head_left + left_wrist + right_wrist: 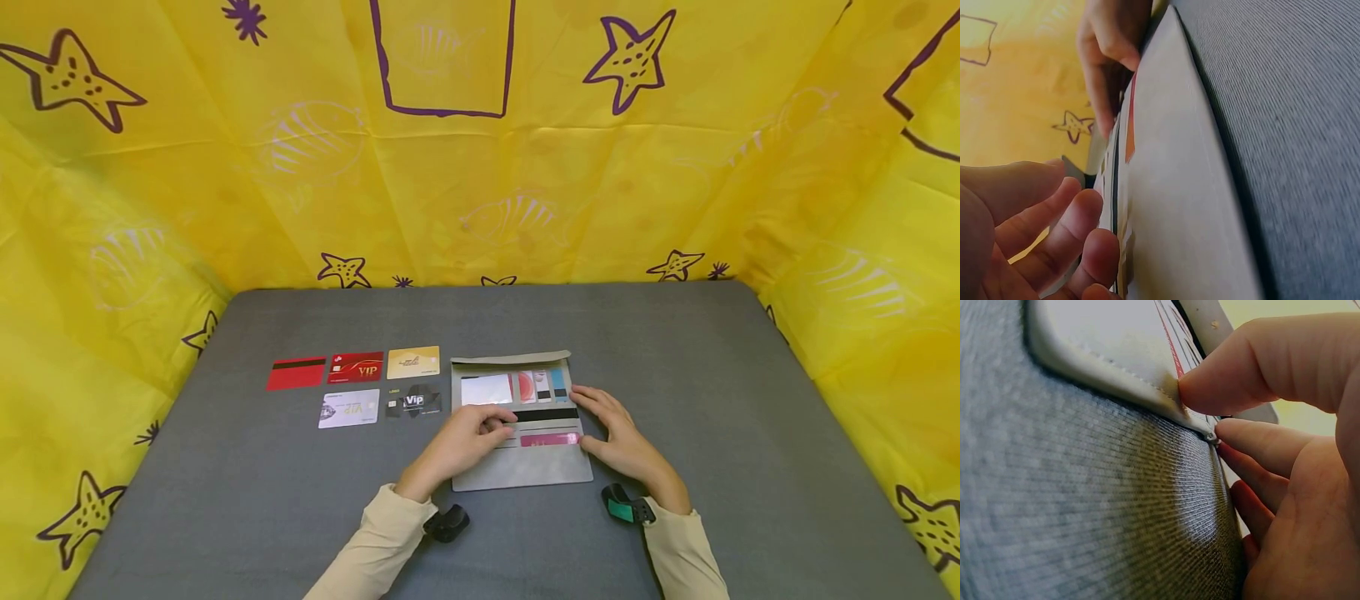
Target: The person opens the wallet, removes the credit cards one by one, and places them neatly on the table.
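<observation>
Head view looks forward-down over the counter [247, 500], both wrist views catch the same wallet [525, 476] side-on, super close.

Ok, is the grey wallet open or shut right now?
Open: the wallet has its flap off the card slots, so the cards in them show.

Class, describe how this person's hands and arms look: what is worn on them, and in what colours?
The left hand and right hand wear no gloves. The left sleeve and right sleeve are plain beige and end at the wrists. A black wrist device sits by the left cuff; by the right, a black strap bears a green panel.
</observation>
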A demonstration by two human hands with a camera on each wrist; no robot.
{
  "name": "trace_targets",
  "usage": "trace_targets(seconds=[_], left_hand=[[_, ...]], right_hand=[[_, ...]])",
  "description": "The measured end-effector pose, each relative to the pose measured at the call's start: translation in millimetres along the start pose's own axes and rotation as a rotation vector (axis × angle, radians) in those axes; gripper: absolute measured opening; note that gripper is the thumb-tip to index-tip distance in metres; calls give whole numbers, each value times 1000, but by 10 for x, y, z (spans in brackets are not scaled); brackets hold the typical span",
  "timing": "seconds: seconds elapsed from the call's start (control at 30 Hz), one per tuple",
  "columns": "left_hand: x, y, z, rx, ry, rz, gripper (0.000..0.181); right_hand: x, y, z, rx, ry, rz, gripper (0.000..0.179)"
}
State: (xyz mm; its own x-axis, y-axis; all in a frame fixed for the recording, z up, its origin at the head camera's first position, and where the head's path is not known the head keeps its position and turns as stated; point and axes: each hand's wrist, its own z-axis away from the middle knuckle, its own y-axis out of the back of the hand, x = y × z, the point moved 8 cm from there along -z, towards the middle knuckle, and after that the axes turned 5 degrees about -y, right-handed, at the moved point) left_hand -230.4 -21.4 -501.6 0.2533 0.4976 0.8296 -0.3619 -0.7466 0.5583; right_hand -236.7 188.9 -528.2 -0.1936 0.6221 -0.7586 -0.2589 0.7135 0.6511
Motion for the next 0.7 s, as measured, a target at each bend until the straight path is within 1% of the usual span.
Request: trace_targets(seconds=[0.23,0.5,0.6,0.7], left_hand=[[51,-89,-36,-27,-16,-56,16],[26,-175,-47,-75,20,-168,16],[28,-190,-54,-80,18,-179,16],[23,-198,-61,-81,32,-187,16]], right_hand=[[0,-6,0,-6,-11,-13,65],[3,-2,-2,-10,-16,-16,65],[0,3,-3,-7,-11,-13,65],[-2,5,-3,-6,-9,-14,64]])
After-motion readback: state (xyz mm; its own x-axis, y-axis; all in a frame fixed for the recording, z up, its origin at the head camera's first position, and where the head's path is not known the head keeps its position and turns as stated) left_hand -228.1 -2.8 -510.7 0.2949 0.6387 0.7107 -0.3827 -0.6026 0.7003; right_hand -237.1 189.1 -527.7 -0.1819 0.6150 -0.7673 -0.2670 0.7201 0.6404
